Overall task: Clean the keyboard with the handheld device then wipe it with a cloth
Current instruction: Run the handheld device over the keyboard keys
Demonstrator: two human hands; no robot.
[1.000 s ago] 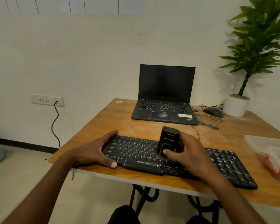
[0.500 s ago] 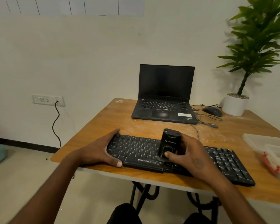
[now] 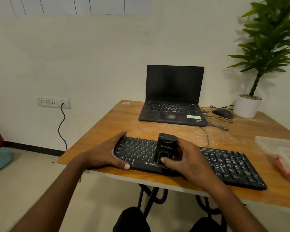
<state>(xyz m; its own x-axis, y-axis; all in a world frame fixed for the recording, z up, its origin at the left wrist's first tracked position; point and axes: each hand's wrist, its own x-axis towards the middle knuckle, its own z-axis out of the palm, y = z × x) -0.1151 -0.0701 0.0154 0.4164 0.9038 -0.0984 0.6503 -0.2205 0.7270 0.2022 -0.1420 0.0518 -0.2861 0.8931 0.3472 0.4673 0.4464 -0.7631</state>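
Right hand (image 3: pixel 189 162) with its grip wrapped round the black handheld device (image 3: pixel 166 147) standing on the keyboard (image 3: pixel 224 163), left hand (image 3: pixel 105 152) clasping the keyboard's left end, wooden bench (image 3: pixel 117 124)

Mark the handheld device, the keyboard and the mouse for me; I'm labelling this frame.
handheld device (image 3: pixel 166 144), head view, front face.
keyboard (image 3: pixel 231 164), head view, right-hand keys.
mouse (image 3: pixel 223 113), head view, top shell.

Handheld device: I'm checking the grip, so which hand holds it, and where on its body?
The right hand grips the handheld device around its lower body, thumb on the near face, standing on the keyboard.
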